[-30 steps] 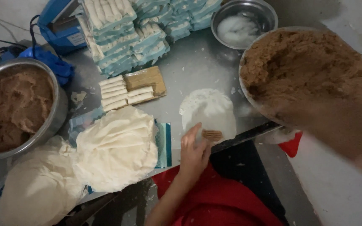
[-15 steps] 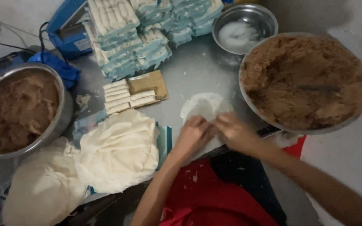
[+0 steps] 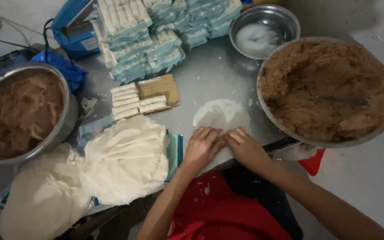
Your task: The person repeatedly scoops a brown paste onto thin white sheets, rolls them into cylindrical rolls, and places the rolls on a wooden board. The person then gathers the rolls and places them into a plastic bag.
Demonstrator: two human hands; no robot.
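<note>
Right hand [image 3: 250, 149] now back beside left hand [image 3: 201, 149], both curled over near edge of round wrapper [image 3: 222, 116], fingers pressing down, rolling begun.

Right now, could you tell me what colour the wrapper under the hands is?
White wrapper, head view.

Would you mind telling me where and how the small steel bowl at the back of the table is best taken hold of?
Grip the small bowl by its rim on the near-left side, coming from above, thumb inside and fingers outside. The rim stands free and bare there, probably the easiest hold. The big filling bowl crowds its right side and the stacked packs sit to its left. It holds something white, so keep it level.
</note>
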